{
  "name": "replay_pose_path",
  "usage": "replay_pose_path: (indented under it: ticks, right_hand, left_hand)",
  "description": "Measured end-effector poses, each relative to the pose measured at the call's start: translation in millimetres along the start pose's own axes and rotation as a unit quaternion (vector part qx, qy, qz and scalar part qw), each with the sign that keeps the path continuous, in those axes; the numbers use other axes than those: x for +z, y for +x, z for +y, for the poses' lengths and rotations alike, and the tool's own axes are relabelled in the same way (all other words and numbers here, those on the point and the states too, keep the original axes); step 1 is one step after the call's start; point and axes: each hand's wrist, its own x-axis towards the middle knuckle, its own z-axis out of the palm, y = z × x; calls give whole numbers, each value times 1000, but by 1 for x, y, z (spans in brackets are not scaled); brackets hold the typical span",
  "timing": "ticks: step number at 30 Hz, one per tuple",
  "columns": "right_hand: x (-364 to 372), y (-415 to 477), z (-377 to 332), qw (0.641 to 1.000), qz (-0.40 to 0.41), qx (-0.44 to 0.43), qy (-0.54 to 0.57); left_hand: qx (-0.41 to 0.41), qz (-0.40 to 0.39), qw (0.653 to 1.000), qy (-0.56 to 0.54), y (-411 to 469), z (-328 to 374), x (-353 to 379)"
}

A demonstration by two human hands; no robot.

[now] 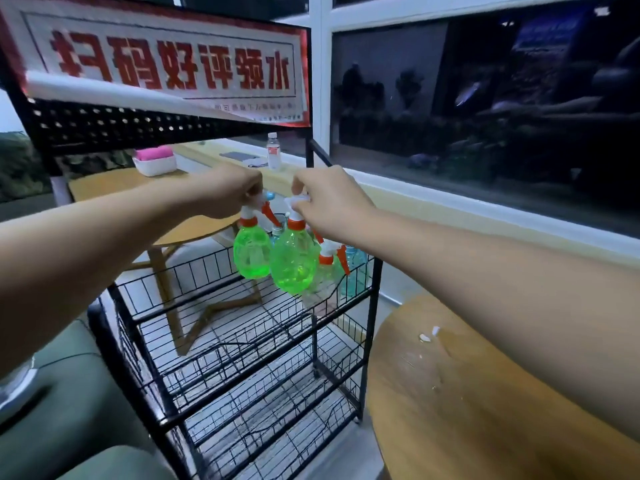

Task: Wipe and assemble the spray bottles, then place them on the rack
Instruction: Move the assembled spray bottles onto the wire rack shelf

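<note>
Spray bottles (293, 265) held below sign (166, 64) reading 扫码好评领水.

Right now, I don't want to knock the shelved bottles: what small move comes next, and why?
Probably lower both into the top basket, leftward. The left hand and right hand hold the left green bottle and right green bottle by their heads above it; shelved bottles occupy its right end.
</note>
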Motion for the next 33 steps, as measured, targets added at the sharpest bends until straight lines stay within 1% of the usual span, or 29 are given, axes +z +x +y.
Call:
replay_pose_path:
  ticks: [3, 8, 11, 18, 21, 23, 26, 29, 31, 33]
  right_hand:
    - [27, 13, 2, 1000, -6, -1, -17]
    - [74, 18, 6, 999, -36, 25, -30]
    - [100, 16, 5, 998, -35, 22, -48]
    - [130, 7, 5, 995, -36, 18, -92]
    - [115, -1, 4, 996, -64, 15, -67]
    - [96, -10, 5, 995, -57, -5, -76]
    - [60, -32, 8, 996, -38, -37, -75]
    - [16, -62, 16, 997, -15, -46, -53]
    - [-16, -87, 25, 997, 5, -52, -53]
    - [-49, -114, 38, 997, 15, -39, -63]
  left_hand:
    - [-5, -17, 1000, 20, 9, -5, 16]
    - [-3, -59, 997, 48, 18, -4, 46]
    - [3, -73, 995, 68, 22, -5, 62]
    - [27, -51, 997, 53, 19, -7, 72]
    - [17, -46, 999, 18, 15, -7, 69]
    - [6, -32, 999, -10, 9, 1, 60]
    - [14, 18, 999, -49, -1, 20, 43]
    - [39, 61, 993, -88, -16, 52, 26]
    - [63, 68, 990, -110, -25, 83, 14]
    - [87, 74, 985, -131, -32, 120, 5]
